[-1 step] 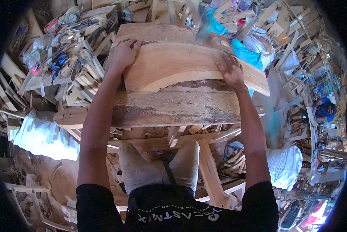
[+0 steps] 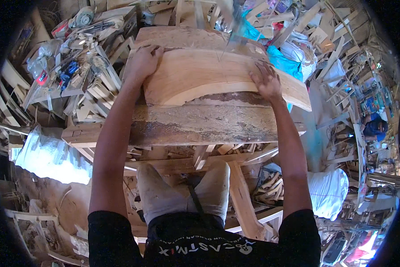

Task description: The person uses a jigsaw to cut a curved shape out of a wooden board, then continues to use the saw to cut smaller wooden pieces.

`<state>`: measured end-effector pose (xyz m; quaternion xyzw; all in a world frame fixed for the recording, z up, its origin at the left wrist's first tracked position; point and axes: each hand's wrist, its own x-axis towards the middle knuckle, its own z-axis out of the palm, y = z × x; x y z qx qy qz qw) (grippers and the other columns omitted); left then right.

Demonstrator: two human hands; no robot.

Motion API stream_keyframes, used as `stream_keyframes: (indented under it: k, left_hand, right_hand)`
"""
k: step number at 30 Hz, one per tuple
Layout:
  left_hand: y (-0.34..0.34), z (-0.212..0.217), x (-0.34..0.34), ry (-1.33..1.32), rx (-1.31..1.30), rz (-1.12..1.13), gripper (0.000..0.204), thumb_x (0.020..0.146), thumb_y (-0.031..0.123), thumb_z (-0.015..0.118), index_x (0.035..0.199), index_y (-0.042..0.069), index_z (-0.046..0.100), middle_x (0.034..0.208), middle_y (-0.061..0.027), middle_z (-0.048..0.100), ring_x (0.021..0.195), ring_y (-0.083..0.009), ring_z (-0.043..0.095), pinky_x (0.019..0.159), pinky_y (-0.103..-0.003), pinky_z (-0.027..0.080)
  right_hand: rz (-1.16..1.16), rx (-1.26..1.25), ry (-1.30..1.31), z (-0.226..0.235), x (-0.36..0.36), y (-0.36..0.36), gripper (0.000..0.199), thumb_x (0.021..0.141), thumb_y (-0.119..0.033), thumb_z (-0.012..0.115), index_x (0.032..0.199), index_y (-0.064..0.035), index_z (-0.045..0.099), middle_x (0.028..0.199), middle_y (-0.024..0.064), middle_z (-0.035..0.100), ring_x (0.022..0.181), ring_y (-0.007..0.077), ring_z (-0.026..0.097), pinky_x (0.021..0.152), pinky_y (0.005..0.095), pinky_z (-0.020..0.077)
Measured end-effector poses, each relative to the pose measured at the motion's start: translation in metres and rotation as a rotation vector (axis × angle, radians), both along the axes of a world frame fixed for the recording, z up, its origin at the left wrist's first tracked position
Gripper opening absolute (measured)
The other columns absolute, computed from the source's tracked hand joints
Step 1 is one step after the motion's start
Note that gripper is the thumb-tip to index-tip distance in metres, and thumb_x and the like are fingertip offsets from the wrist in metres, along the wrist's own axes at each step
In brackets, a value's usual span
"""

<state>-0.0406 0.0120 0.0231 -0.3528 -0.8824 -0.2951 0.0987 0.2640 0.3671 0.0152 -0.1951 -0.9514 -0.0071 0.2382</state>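
Left hand (image 2: 143,62) lay palm-down on the left end of a pale curved wooden slab (image 2: 200,75), fingers curled loosely over its far edge, clasping nothing else; right hand (image 2: 266,80) rested flat on the slab's right part, fingers spread and pressed to the wood, likewise grasping nothing. The slab lay across a rough, weathered workbench (image 2: 200,124), its arched lower edge facing the person, its right end reaching past the bench top; a thin saw blade (image 2: 231,38), blurred, stood at the slab's far edge between the two hands, above a dark cut line in the wood. Both forearms extended straight from the lower edge, the person's knees showing beneath the bench. To the left, a cluttered shelf (image 2: 75,66) bore tools and cut wooden pieces; a white sack (image 2: 53,153) lay below it. To the right, a blue cloth (image 2: 284,60) sat just beyond the slab's end; a second white bundle (image 2: 329,191) lay on the floor among offcuts.
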Motion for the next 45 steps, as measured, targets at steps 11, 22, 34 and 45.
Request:
stream_keyframes:
  k: [11, 22, 34, 45]
  left_hand:
    - [0.003, 0.001, 0.0, -0.07, 0.006, 0.029, 0.046, 0.103, 0.045, 0.051, 0.131, 0.016, 0.073, 0.126, -0.0208, 0.072, 0.119, -0.0418, 0.068, 0.104, -0.048, 0.052]
    - [0.006, 0.001, -0.004, -0.084, 0.027, 0.01, 0.049, 0.102, 0.049, 0.051, 0.133, 0.017, 0.072, 0.125, -0.024, 0.071, 0.119, -0.0441, 0.067, 0.105, -0.049, 0.052]
    - [0.011, -0.007, -0.025, -0.011, 0.042, -0.042, 0.047, 0.102, 0.043, 0.054, 0.13, 0.011, 0.072, 0.127, -0.023, 0.071, 0.121, -0.0424, 0.067, 0.107, -0.048, 0.05]
    - [0.013, 0.0, -0.023, -0.008, 0.042, -0.046, 0.048, 0.102, 0.043, 0.055, 0.128, 0.007, 0.073, 0.126, -0.024, 0.071, 0.121, -0.0428, 0.066, 0.106, -0.047, 0.05]
  right_hand:
    - [0.026, 0.022, 0.045, -0.006, 0.0, 0.005, 0.061, 0.099, -0.053, 0.065, 0.145, -0.0133, 0.062, 0.153, 0.025, 0.054, 0.144, 0.0461, 0.048, 0.119, 0.0569, 0.038]
    - [-0.058, 0.007, -0.032, -0.006, 0.0, 0.003, 0.067, 0.1, -0.06, 0.059, 0.152, -0.0182, 0.056, 0.159, 0.0225, 0.048, 0.148, 0.0461, 0.043, 0.122, 0.0582, 0.0332]
    - [-0.103, -0.027, -0.062, -0.004, -0.003, 0.0, 0.068, 0.1, -0.065, 0.056, 0.154, -0.024, 0.054, 0.162, 0.0195, 0.046, 0.15, 0.0455, 0.039, 0.123, 0.0599, 0.0304]
    - [-0.097, 0.022, -0.033, -0.005, -0.006, 0.001, 0.066, 0.1, -0.062, 0.057, 0.152, -0.02, 0.056, 0.159, 0.0196, 0.05, 0.146, 0.045, 0.045, 0.12, 0.0603, 0.0341]
